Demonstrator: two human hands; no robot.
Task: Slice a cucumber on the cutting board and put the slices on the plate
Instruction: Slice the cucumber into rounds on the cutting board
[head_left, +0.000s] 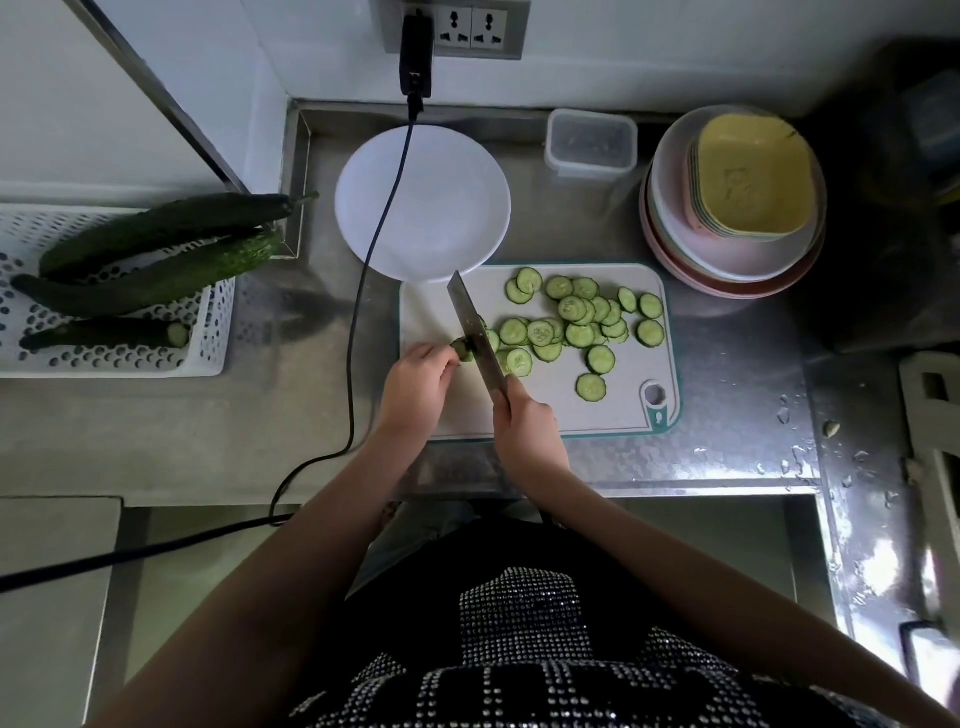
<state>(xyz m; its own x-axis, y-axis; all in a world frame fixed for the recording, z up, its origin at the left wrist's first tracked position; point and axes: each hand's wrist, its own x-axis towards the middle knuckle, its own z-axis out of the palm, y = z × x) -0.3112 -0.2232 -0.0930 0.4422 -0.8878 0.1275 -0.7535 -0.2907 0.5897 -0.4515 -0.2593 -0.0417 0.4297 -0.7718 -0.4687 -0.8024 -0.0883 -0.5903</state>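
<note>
On the board (613, 410), the left hand (415, 387) sits knuckles-up, fingers curled tight around the cucumber stub (464, 349) at the board's left side. The right hand (524, 421) is wrapped around the knife (472, 332) handle, blade angled away across the stub. Slices (576, 322) are scattered over the board's right half; the plate (422, 202) sits just behind the board, bare.

The cutting board (613, 410) lies on the counter (727, 457). The plate (457, 208) sits just behind it. Cucumber slices (571, 327) lie on the board. A basket (208, 332) sits far left.
</note>
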